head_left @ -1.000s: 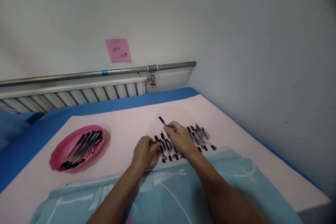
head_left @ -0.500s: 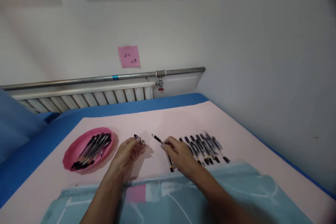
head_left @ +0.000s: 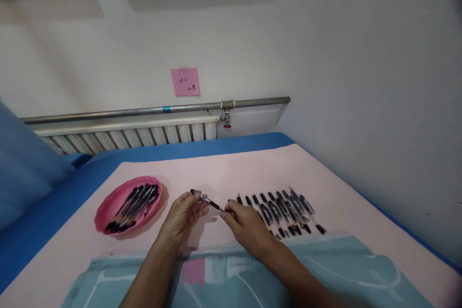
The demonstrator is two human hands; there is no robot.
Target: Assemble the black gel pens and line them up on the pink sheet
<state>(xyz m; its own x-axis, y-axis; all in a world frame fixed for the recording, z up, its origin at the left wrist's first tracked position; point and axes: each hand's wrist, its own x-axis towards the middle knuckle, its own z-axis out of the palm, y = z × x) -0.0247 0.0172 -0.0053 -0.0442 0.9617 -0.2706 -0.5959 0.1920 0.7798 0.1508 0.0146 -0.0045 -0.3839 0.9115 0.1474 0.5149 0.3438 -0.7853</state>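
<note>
In front of me, my left hand (head_left: 180, 215) pinches a black pen cap (head_left: 196, 193) between thumb and fingertips. My right hand (head_left: 249, 226) grips a pen (head_left: 214, 205) near its rear end. The pen points up and to the left, and its front meets the cap; how deep it sits inside I cannot tell. Just right of my right hand, several black-capped pens (head_left: 274, 209) lie side by side on the pink sheet. A pink oval dish (head_left: 102, 211) to the left of my left hand holds several more pens (head_left: 133, 206).
The pink sheet (head_left: 202, 171) covers a blue surface (head_left: 212, 143). Along the near edge lies a light-blue patterned cloth (head_left: 224, 279). Behind are a white radiator (head_left: 155, 137), a metal pipe (head_left: 137, 113) and a pink note (head_left: 185, 82) on the wall.
The pen in my right hand was apart from the cap; now its front meets the cap in my left hand. My hands are closer together, and the view has shifted slightly.
</note>
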